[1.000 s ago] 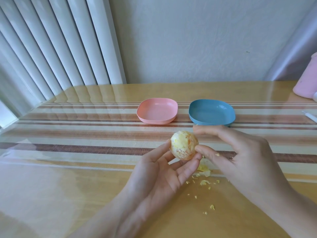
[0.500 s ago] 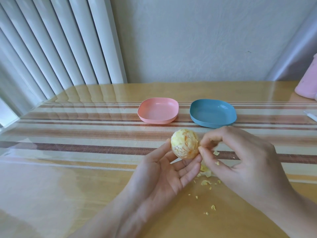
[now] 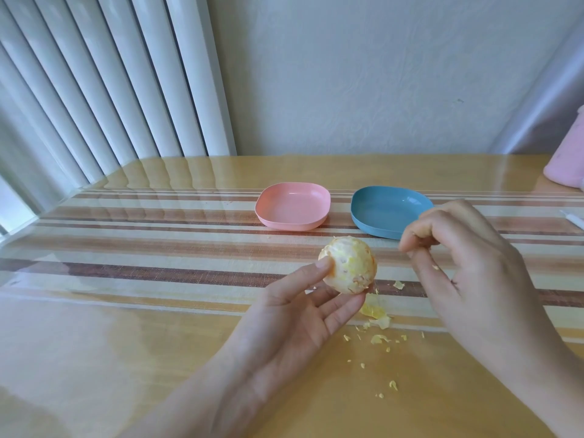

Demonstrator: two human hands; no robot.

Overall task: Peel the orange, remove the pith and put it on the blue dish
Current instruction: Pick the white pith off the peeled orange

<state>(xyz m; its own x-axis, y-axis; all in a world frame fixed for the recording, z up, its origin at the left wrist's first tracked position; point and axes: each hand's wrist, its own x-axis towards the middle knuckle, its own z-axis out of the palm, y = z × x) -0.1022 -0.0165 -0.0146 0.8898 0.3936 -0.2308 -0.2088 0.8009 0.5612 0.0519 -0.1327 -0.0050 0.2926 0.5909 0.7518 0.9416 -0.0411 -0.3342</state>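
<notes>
Left hand (image 3: 294, 317) grips the peeled orange (image 3: 347, 270) by thumb and fingertips. Right hand (image 3: 467, 273), held apart, is pinched closed, on pith or nothing I cannot tell. Turn the fruit and nip off the white patches gently. Blue dish (image 3: 388, 210) lies beyond, empty.

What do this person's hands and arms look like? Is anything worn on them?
Both are bare. The left hand and the right hand wear no gloves, and no ring, watch or bracelet shows. No sleeve is in view on either forearm as far as the picture reaches. A small yellow crumb clings to the right hand.
</notes>
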